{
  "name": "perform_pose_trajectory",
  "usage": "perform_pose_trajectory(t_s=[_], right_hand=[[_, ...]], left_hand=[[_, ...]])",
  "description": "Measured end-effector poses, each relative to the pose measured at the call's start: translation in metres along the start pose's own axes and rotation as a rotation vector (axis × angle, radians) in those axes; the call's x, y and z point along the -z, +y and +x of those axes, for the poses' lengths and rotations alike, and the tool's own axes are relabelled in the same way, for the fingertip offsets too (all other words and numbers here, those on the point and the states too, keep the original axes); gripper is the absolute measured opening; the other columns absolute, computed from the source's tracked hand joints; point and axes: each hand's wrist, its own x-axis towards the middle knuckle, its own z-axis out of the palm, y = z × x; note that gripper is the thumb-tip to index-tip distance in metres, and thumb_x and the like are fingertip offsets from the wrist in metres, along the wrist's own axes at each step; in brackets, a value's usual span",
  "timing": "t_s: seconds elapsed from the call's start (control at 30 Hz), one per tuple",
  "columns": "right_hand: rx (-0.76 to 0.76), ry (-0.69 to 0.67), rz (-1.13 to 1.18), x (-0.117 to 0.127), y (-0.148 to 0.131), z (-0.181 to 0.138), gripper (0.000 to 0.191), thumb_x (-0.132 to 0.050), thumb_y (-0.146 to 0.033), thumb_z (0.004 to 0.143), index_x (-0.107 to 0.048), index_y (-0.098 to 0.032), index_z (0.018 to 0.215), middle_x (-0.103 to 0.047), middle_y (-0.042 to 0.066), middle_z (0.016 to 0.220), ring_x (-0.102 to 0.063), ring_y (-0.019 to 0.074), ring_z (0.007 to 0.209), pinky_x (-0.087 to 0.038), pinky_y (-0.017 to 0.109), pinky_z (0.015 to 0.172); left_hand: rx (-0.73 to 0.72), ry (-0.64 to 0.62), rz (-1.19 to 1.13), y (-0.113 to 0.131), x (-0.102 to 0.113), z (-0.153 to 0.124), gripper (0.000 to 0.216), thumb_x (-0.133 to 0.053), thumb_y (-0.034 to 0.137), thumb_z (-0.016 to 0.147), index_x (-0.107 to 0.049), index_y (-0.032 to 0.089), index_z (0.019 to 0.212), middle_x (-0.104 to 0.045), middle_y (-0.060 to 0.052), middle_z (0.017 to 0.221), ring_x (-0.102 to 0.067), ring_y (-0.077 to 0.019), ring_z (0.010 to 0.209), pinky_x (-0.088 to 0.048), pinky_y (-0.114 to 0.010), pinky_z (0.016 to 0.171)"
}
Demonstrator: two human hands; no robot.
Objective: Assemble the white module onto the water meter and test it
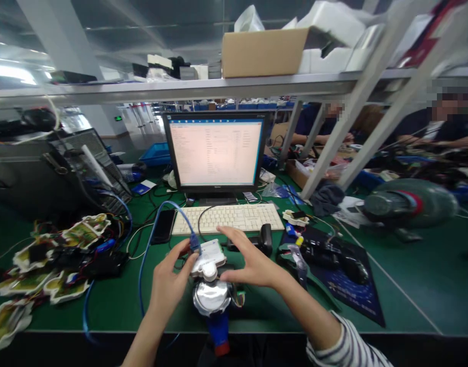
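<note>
A smooth white plastic module (pixel 210 257) tops a shiny round metal body (pixel 211 298) between the hands. The left hand (pixel 168 283) pinches its blue plug (pixel 194 243). The right hand (pixel 252 262) curls half-open on its edge.

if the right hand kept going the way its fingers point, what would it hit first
The right hand points left and slightly away, so it would probably first meet the white device with the blue cable plugged in, though depth is hard to judge.

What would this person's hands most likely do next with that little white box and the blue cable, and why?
Probably press the blue cable plug fully home. The left hand pinches the plug at the near edge of the white box, while the right hand steadies the box atop the round silver device. Whether the plug is already seated cannot be told.
</note>
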Motion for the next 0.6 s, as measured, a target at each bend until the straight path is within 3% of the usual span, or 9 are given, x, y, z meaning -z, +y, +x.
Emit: perform_pose_trajectory(t_s=[0.1, 0.2, 0.3, 0.37, 0.43, 0.6], right_hand=[[-0.063, 0.297, -0.148, 0.023, 0.015, -0.040, 0.070, -0.062, -0.046, 0.085, -0.036, -0.021, 0.145, -0.039, 0.012, 0.149, -0.031, 0.0231, 0.141, -0.027, 0.044, 0.117], [-0.256, 0.669, -0.445, 0.055, 0.044, -0.094, 0.051, -0.055, -0.043, 0.087, -0.049, -0.022, 0.133, -0.052, 0.010, 0.137, -0.047, 0.0209, 0.129, -0.037, 0.039, 0.111], [-0.455, 0.896, -0.603, 0.087, 0.081, -0.152, 0.044, -0.045, -0.039, 0.088, -0.056, -0.012, 0.121, -0.058, 0.017, 0.125, -0.052, 0.0262, 0.120, -0.038, 0.049, 0.108], [-0.565, 0.944, -0.671, 0.104, 0.104, -0.184, 0.049, -0.043, -0.039, 0.082, -0.057, -0.007, 0.117, -0.059, 0.021, 0.121, -0.052, 0.0314, 0.118, -0.038, 0.055, 0.105], [-0.623, 0.875, -0.689, 0.114, 0.122, -0.206, 0.056, -0.049, -0.042, 0.073, -0.058, -0.009, 0.118, -0.060, 0.019, 0.120, -0.054, 0.0342, 0.117, -0.038, 0.057, 0.105], [-0.605, 0.753, -0.665, 0.114, 0.169, -0.237, 0.063, -0.052, -0.052, 0.071, -0.062, -0.011, 0.118, -0.059, 0.022, 0.125, -0.057, 0.0393, 0.115, -0.044, 0.058, 0.101]], left_hand=[[0.007, 0.034, 0.039, -0.005, 0.000, 0.000, 0.042, -0.063, 0.049, 0.081, -0.065, 0.022, 0.113, -0.071, -0.004, 0.106, -0.067, -0.0206, 0.096, -0.052, -0.030, 0.087], [0.006, 0.072, 0.063, -0.008, -0.001, 0.000, 0.045, -0.061, 0.054, 0.080, -0.065, 0.022, 0.111, -0.072, -0.004, 0.105, -0.067, -0.0220, 0.095, -0.052, -0.031, 0.088], [0.034, 0.073, 0.100, -0.009, -0.002, -0.001, 0.048, -0.059, 0.059, 0.078, -0.065, 0.023, 0.109, -0.072, -0.005, 0.105, -0.068, -0.0238, 0.093, -0.054, -0.033, 0.084], [0.052, 0.086, 0.117, -0.009, -0.004, 0.000, 0.050, -0.058, 0.062, 0.077, -0.066, 0.024, 0.108, -0.072, -0.005, 0.105, -0.069, -0.0252, 0.093, -0.055, -0.034, 0.083], [0.050, 0.119, 0.112, -0.009, -0.004, 0.000, 0.049, -0.058, 0.061, 0.075, -0.067, 0.023, 0.105, -0.073, -0.005, 0.102, -0.070, -0.0257, 0.092, -0.056, -0.035, 0.085], [-0.050, 0.165, 0.100, -0.008, -0.006, -0.001, 0.036, -0.062, 0.053, 0.077, -0.071, 0.024, 0.096, -0.075, -0.001, 0.091, -0.072, -0.0213, 0.081, -0.060, -0.026, 0.073]])
